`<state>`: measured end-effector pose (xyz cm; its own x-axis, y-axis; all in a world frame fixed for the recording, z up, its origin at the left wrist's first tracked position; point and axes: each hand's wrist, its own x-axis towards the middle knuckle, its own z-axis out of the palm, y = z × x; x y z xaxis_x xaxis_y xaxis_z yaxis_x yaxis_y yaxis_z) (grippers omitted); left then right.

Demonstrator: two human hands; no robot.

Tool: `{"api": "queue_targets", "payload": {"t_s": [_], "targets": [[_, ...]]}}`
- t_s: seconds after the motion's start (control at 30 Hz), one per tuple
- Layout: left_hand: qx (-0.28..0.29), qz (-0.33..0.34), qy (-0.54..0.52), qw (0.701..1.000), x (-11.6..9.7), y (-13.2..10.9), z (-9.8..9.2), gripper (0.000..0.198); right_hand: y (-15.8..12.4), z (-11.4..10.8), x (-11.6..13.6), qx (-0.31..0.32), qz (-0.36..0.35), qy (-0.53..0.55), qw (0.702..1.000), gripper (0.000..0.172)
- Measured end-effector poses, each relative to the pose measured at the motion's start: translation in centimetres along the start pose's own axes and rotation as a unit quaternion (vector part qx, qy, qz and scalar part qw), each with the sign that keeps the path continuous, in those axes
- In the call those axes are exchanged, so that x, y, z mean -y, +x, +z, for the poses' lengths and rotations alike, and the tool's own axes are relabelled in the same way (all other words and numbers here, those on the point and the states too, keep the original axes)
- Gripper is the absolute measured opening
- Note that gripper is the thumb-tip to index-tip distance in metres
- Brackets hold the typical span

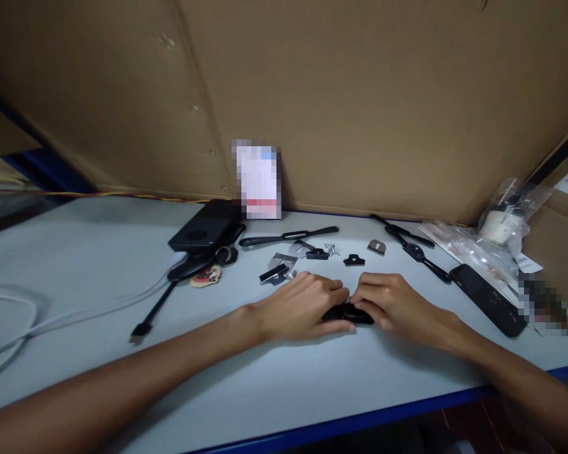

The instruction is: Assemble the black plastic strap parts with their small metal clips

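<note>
Tabletop (284,391), pale grey, with a small black piece (361,317) low over it between two bare hands. The piece's long axis runs roughly left to right across the person's front. The left hand (307,307) covers its left end, fingers curled over the far side and thumb along the near side, closed around it. The right hand (390,304) is at the piece's right part, fingers bent and tips drawn together against it; whether they also pinch something small cannot be told. Both hands touch the piece, so neither is nearer.

Just beyond the piece lie black brackets (354,260), loose screws (332,250) and a brownish plate (377,246); past these, a long black handle (265,240) lies crosswise.

Well to the piece's right and beyond it, a clear plastic bag (539,197) holds a white jar (498,227) with a dark top. Flat clear sleeves (473,244) lie on the piece's side of that bag; their contents are too unclear to name.
</note>
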<state>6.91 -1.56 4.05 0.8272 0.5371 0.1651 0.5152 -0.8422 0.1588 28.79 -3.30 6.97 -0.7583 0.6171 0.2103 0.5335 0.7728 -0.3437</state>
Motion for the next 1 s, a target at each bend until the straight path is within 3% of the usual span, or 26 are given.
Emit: {"api": "queue_targets", "payload": {"t_s": [0.17, 0.4, 0.6, 0.87, 1.0], "targets": [[-0.006, 0.004, -0.005, 1.0, 0.1, 0.0, 0.1, 0.054, 0.1, -0.1, -0.2, 0.003, 0.012, 0.014, 1.0, 0.019], [-0.008, -0.012, -0.011, 1.0, 0.2, 0.0, 0.6, 0.055, 0.3, 1.0, 0.4, -0.033, 0.103, 0.065, 0.992, 0.018], [-0.012, -0.013, -0.011, 1.0, 0.3, 0.0, 0.6, 0.059, 1.0, 0.9, 0.8, -0.022, 0.22, 0.183, 0.958, 0.021], [0.008, -0.022, -0.012, 1.0, 0.1, 0.0, 0.3, 0.056, 1.1, -1.2, -0.3, 0.043, 0.2, 0.182, 0.962, 0.017], [0.01, -0.028, -0.007, 1.0, 0.1, 0.1, 0.2, 0.054, 0.9, -1.1, -0.1, 0.056, 0.183, 0.098, 0.977, 0.018]]}}
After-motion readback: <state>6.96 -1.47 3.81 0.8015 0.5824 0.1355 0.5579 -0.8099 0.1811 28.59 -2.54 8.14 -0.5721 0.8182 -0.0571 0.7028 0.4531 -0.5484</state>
